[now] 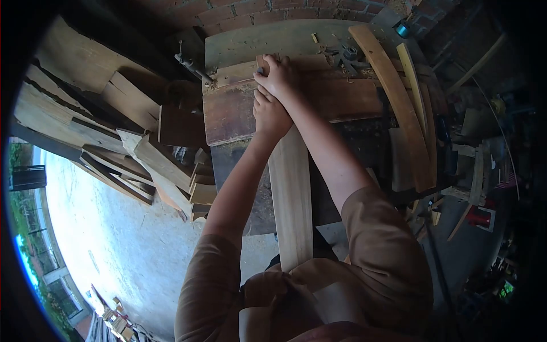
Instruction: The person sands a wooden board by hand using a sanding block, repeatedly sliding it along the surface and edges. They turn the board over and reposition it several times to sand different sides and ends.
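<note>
Both of my arms reach forward to the far end of a long pale board point(292, 199), which runs from my body up onto the workbench. My right hand point(277, 77) is closed round a small brown wooden block point(263, 64) with a dark tip at its side. Just below it, my left hand point(270, 115) lies on the board, its fingers bent and pressed together against the right hand. Whether the left hand grips the board's edge or something under the fingers is hidden.
A worn plank point(347, 100) lies across the bench point(245, 43). Curved boards point(399, 108) lean at the right. A metal clamp point(194, 68) stands at the left edge, beside stacked timber point(137, 102). Shavings and small tools lie at the back. Behind is a brick wall point(239, 16).
</note>
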### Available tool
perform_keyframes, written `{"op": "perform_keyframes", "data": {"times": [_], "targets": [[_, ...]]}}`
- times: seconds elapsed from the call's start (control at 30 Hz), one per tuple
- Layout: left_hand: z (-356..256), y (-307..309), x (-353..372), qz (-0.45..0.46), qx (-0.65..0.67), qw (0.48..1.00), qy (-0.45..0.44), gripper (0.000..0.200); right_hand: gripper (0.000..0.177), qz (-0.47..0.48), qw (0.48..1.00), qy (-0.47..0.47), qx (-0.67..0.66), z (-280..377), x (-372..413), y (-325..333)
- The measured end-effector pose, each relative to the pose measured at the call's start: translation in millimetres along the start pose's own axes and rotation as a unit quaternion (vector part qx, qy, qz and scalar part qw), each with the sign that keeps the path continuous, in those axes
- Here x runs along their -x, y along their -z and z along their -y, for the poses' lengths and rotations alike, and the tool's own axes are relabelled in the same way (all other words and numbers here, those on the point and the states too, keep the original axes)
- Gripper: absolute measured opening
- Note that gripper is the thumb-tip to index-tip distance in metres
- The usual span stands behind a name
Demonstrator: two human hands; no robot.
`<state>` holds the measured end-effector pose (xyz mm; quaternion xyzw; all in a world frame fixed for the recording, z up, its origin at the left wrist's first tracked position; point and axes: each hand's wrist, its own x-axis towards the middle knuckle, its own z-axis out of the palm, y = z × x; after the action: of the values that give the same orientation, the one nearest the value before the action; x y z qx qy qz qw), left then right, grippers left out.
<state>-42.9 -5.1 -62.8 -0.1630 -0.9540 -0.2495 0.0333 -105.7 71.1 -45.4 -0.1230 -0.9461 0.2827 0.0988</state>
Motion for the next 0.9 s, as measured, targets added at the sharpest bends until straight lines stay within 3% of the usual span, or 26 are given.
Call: {"op": "perform_keyframes", "data": {"times": [0.07, 0.13, 0.2, 0.27, 0.33, 0.47, 0.53, 0.7, 0.83, 0.9], "targets": [[-1, 3, 15, -0.018, -0.002, 1.0, -0.005, 0.086, 0.059, 0.006, 1.0, 0.001, -0.001, 0, 16, 2], [-1, 13, 21, 0.023, 0.061, 0.998, 0.018, 0.084, 0.06, -0.097, 0.995, 0.003, 0.037, 2, 23, -6], [-6, 24, 56, 0.046, 0.069, 0.996, 0.033, 0.089, 0.057, -0.072, 0.997, -0.01, -0.005, 4, 57, -6], [0, 20, 116, -0.007, 0.052, 0.998, -0.022, 0.091, 0.054, -0.062, 0.998, 0.017, -0.022, 4, 117, 2], [-8, 28, 192, 0.011, 0.039, 0.999, 0.001, 0.094, 0.055, -0.102, 0.99, 0.09, 0.02, 3, 190, 7], [-15, 38, 328, 0.047, 0.054, 0.997, 0.009, 0.096, 0.059, -0.017, 0.996, 0.081, 0.04, 7, 325, 18], [-18, 39, 357, 0.007, 0.004, 0.999, -0.031, 0.1, 0.059, -0.005, 0.995, 0.086, 0.058, 12, 356, 25], [-15, 34, 326, 0.03, 0.026, 0.999, 0.031, 0.098, 0.057, 0.021, 0.997, 0.066, 0.025, 16, 318, 23], [1, 26, 224, 0.008, 0.02, 1.0, 0.001, 0.101, 0.057, -0.005, 0.999, 0.045, 0.01, 16, 222, 5], [11, 28, 152, 0.039, 0.031, 0.999, -0.003, 0.101, 0.056, -0.029, 0.999, 0.039, -0.002, 16, 151, -8]]}}
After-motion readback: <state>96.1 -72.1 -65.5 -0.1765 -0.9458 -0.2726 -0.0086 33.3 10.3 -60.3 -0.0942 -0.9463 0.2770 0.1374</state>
